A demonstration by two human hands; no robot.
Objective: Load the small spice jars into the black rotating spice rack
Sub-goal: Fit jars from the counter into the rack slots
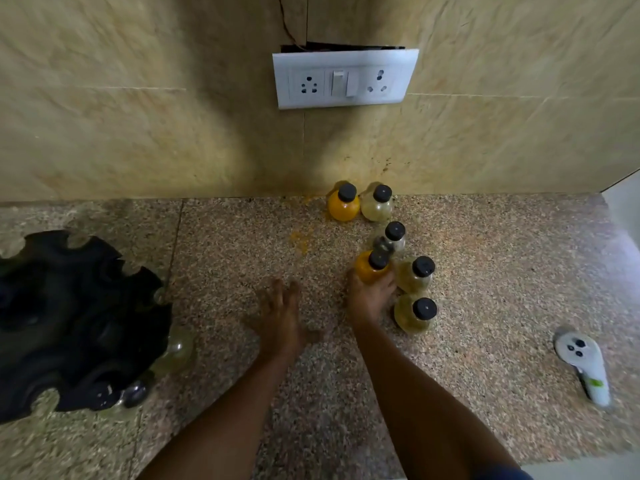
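Note:
The black rotating spice rack [69,317] stands at the left of the granite counter, with clear jars [176,348] seated in its lower slots on the right side. Several small black-capped spice jars stand at centre right. My right hand [369,299] is closed around an orange-filled jar [370,266] among them. Beside it are a clear jar [393,239] behind and two yellowish jars [415,275] [415,315] to the right. Two more jars, one orange [343,202] and one pale [377,202], stand against the wall. My left hand [280,317] hovers flat over the counter, fingers apart, empty.
A white switch and socket plate [344,79] is fixed to the tiled wall above the jars. A white handheld tool [585,362] lies on the counter at the right. Yellow powder is spilled on the counter [299,239] near the wall.

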